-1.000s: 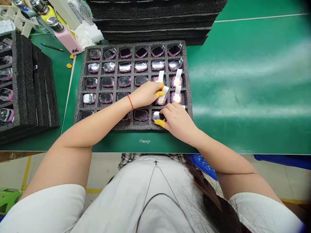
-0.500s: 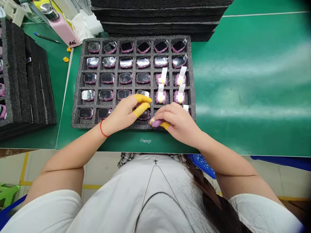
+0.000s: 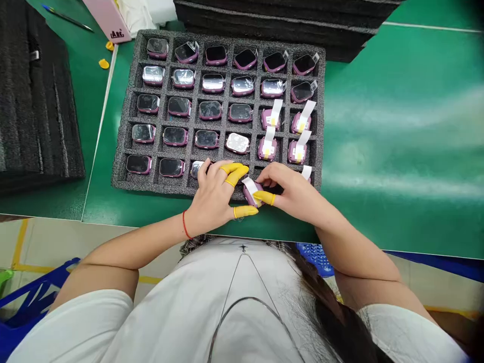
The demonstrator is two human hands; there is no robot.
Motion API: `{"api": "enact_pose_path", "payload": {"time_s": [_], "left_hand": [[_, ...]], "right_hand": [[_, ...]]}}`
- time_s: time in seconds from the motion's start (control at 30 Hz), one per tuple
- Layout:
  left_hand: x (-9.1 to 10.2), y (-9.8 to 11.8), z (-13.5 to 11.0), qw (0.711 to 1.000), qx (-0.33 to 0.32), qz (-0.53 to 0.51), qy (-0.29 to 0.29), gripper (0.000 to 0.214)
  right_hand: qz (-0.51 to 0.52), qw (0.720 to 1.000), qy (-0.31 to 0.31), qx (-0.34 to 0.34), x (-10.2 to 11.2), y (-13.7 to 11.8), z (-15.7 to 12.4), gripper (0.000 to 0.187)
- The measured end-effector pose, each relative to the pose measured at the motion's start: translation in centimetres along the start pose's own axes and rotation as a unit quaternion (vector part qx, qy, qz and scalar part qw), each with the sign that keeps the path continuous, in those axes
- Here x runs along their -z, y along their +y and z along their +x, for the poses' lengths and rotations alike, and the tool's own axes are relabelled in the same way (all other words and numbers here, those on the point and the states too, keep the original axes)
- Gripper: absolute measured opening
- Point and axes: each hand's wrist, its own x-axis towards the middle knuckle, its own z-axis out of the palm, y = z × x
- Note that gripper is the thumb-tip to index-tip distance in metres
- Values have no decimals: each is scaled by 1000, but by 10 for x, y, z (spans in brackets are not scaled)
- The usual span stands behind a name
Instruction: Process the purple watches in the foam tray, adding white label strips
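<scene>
My right hand (image 3: pixel 297 194) pinches a small purple smartwatch body (image 3: pixel 248 195) above the tray's front edge, its back side up. A white strip (image 3: pixel 248 185) and a yellow tab lie on that back, under my right thumb. My left hand (image 3: pixel 215 196) is spread open just left of the watch, thumb below it and fingers above; contact is unclear. Yellow finger cots cover several fingertips. The grey foam tray (image 3: pixel 121 143) holds purple watches in rows, most screen up. Several at the right, such as one watch (image 3: pixel 267 150), lie back up with white strips. My hands hide part of the front row.
Stacked black foam trays (image 3: pixel 280 25) stand behind the tray, and another stack (image 3: pixel 34 111) stands at the left. A pink bottle (image 3: pixel 109 20), a pen (image 3: pixel 68 18) and loose yellow finger cots (image 3: pixel 104 63) lie at the back left. The green table (image 3: pixel 397 176) extends to the right.
My right hand has turned the watch so its back and white strip show. My left hand has moved toward it and spread its fingers. The view has shifted closer to the tray.
</scene>
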Motion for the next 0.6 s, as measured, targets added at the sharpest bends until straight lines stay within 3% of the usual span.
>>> {"api": "enact_pose_path", "payload": {"time_s": [0.2, 0.3, 0.4, 0.5, 0.6], "left_hand": [[-3, 3, -2, 998, -5, 61, -4, 66], [-3, 4, -2, 998, -12, 49, -22, 75], [-9, 8, -3, 999, -26, 36, 4, 87], [-14, 12, -2, 998, -19, 39, 36, 75], [-13, 12, 0, 999, -14, 30, 14, 57]], "right_hand": [[-77, 995, 56, -18, -23, 1, 7, 22], [-25, 998, 53, 0, -25, 0, 8, 16], [46, 996, 79, 25, -24, 1, 7, 10], [116, 988, 91, 51, -19, 2, 6, 13], [158, 981, 69, 91, -11, 4, 5, 14]]}}
